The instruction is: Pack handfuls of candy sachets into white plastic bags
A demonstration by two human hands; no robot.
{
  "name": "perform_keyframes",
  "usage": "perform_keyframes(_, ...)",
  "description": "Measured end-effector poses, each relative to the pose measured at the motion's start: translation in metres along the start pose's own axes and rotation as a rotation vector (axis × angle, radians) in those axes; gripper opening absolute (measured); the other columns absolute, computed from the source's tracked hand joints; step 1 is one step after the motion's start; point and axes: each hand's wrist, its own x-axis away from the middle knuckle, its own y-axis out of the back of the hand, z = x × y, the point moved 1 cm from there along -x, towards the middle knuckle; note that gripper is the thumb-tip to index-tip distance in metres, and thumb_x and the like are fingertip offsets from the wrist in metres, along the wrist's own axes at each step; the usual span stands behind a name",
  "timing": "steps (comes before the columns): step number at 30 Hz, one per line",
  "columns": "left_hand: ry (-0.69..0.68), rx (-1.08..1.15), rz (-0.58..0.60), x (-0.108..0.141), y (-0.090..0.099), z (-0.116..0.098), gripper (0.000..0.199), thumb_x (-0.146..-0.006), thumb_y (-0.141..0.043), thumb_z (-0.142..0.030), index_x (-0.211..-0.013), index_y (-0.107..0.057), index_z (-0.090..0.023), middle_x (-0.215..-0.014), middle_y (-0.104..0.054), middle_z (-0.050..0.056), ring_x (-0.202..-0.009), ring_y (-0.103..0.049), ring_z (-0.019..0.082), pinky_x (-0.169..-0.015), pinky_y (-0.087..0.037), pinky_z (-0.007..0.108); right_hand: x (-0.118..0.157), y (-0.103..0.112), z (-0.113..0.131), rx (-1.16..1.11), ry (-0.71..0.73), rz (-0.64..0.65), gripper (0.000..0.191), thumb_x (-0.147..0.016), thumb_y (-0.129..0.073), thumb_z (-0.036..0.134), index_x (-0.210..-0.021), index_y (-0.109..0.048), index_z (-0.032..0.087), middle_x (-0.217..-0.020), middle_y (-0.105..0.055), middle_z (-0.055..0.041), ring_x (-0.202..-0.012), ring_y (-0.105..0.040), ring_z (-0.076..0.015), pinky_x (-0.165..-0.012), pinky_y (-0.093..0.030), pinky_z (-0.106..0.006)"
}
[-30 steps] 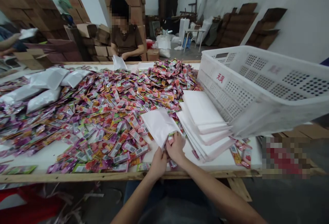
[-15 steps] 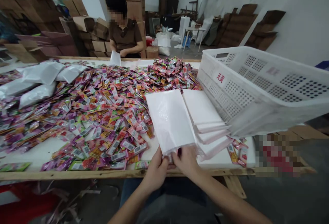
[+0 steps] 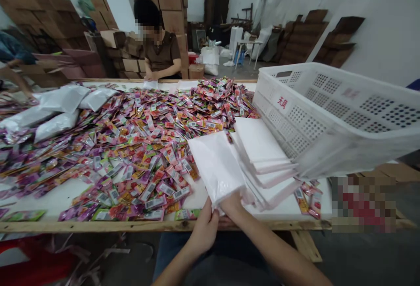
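Note:
A white plastic bag is held over the table's front edge, its mouth toward me. My left hand pinches the bag's near edge. My right hand reaches into the mouth; its fingers are hidden inside the bag. Just right of it lies a stack of flat white bags. Left of and behind the bag spreads a large heap of small colourful packets. Filled white bags lie on the packets at the far left.
A white perforated crate stands at the right. Across the wooden-edged table a person handles a white bag. Another person's arm shows at the far left. Cardboard boxes are stacked behind.
My right hand has gone from the bag's edge into its mouth, and the bag has opened and bulged. At the far left another person's arm has come further into view.

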Motion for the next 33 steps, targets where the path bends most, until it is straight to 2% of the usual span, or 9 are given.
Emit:
perform_keyframes(4,0.105,0.113,-0.043,-0.001,0.004,-0.009,0.051,-0.075,-0.046,-0.019,-0.125,-0.037,-0.018,-0.106,-0.063,0.01,-0.082,-0.065,0.021,-0.073,-0.052,0.034,0.018,0.011,0.005,0.109,-0.113,0.058,0.025,-0.079,-0.041,0.018,-0.073,-0.065,0.012,-0.075,-0.067,-0.0132,-0.072,-0.06,-0.0242,-0.069,-0.043,-0.035)
perform_keyframes(7,0.185,0.091,-0.099,-0.009,0.008,-0.006,0.042,-0.073,-0.044,-0.012,-0.115,-0.043,-0.016,-0.102,-0.064,0.009,-0.079,-0.065,0.018,-0.073,-0.052,0.033,0.042,0.014,-0.002,0.128,-0.013,0.069,0.029,-0.081,-0.039,0.018,-0.099,-0.06,0.011,-0.093,-0.064,-0.0151,-0.088,-0.059,-0.0239,-0.078,-0.044,-0.034)
perform_keyframes(11,0.228,-0.022,-0.065,-0.012,0.009,-0.003,0.04,-0.074,-0.041,-0.008,-0.113,-0.042,-0.017,-0.098,-0.065,0.007,-0.068,-0.065,0.016,-0.07,-0.052,0.031,0.076,0.009,-0.026,0.041,0.13,-0.164,0.042,-0.083,-0.036,0.016,-0.125,-0.04,0.015,-0.116,-0.054,-0.0135,-0.108,-0.049,-0.021,-0.092,-0.039,-0.036)
perform_keyframes(17,0.242,-0.066,-0.048,-0.007,0.007,-0.009,0.042,-0.074,-0.038,-0.005,-0.115,-0.042,-0.016,-0.093,-0.065,0.006,-0.066,-0.065,0.015,-0.07,-0.052,0.03,0.071,0.002,-0.032,0.155,-0.019,-0.094,0.026,-0.078,-0.042,0.011,-0.101,-0.055,0.012,-0.094,-0.06,-0.0124,-0.088,-0.056,-0.0223,-0.081,-0.043,-0.034)
perform_keyframes(21,0.196,-0.057,-0.011,-0.006,0.004,-0.006,0.049,-0.074,-0.04,-0.007,-0.122,-0.035,-0.018,-0.097,-0.065,0.006,-0.067,-0.065,0.015,-0.071,-0.052,0.031,0.053,0.007,-0.028,0.169,-0.142,-0.158,0.023,-0.069,-0.045,0.003,-0.085,-0.058,0.012,-0.084,-0.061,-0.0103,-0.08,-0.056,-0.0199,-0.074,-0.042,-0.03)
perform_keyframes(25,0.144,-0.093,0.04,-0.006,0.0,-0.003,0.044,-0.075,-0.041,-0.011,-0.118,-0.039,-0.016,-0.094,-0.065,0.007,-0.068,-0.065,0.016,-0.068,-0.051,0.031,0.04,0.016,-0.022,-0.255,-0.217,-0.332,0.013,-0.062,-0.048,0.007,-0.055,-0.048,0.018,-0.057,-0.053,-0.0003,-0.063,-0.054,-0.0162,-0.065,-0.042,-0.029)
perform_keyframes(28,0.111,-0.091,0.056,-0.007,-0.003,-0.006,0.04,-0.075,-0.043,-0.015,-0.115,-0.04,-0.018,-0.091,-0.065,0.006,-0.069,-0.065,0.017,-0.066,-0.051,0.03,0.031,0.014,-0.01,-0.954,-0.392,-0.414,0.009,-0.055,-0.054,0.013,-0.054,-0.047,0.019,-0.053,-0.053,0.0036,-0.059,-0.056,-0.0147,-0.062,-0.046,-0.028)
perform_keyframes(30,0.088,-0.103,0.05,-0.007,-0.004,-0.008,0.039,-0.074,-0.044,-0.016,-0.113,-0.039,-0.019,-0.09,-0.065,0.005,-0.066,-0.064,0.016,-0.065,-0.051,0.03,0.026,0.009,-0.001,-1.278,-0.506,-0.352,0.014,-0.05,-0.059,0.013,-0.061,-0.053,0.018,-0.058,-0.059,0.003,-0.062,-0.059,-0.0153,-0.062,-0.047,-0.027)
perform_keyframes(33,0.091,-0.164,0.081,-0.001,-0.005,-0.007,0.027,-0.074,-0.044,-0.018,-0.101,-0.042,-0.017,-0.075,-0.065,0.002,-0.058,-0.062,0.015,-0.062,-0.051,0.031,0.022,0.002,0.005,-1.282,-0.468,-0.305,0.017,-0.052,-0.067,0.016,-0.067,-0.059,0.014,-0.063,-0.062,0.0003,-0.062,-0.059,-0.016,-0.06,-0.048,-0.027)
